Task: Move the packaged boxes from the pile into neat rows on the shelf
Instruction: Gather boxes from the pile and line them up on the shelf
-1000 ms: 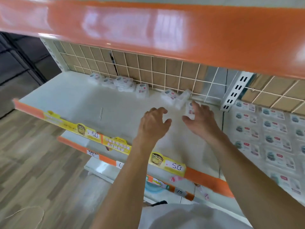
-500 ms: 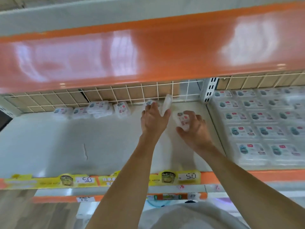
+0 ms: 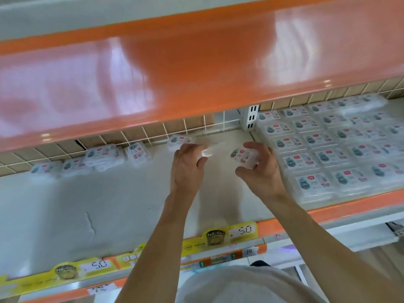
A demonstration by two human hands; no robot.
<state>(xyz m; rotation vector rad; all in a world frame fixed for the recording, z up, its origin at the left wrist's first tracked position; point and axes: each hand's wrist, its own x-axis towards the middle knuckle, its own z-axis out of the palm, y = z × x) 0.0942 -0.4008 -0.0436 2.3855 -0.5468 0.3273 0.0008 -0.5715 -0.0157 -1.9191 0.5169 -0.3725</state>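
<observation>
The right hand [image 3: 260, 169] grasps a clear packaged box [image 3: 243, 157] above the white shelf [image 3: 109, 204]. The left hand [image 3: 188, 165] curls round a blurred clear box [image 3: 206, 150]. Loose boxes [image 3: 102, 156] lie along the wire back; neat rows [image 3: 328, 145] fill the right. Yellow price tags [image 3: 242, 231] read "5.0"; box labels are unreadable.

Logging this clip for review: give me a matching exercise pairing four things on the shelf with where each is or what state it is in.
Things:
1. right hand
2. left hand
3. neat rows of boxes
4. loose boxes

Places or states:
A. fill the shelf section on the right
B. lie scattered along the wire back on the left
C. grips a labelled box
D. grips a blurred clear box

Pairs: 1-C, 2-D, 3-A, 4-B
</observation>
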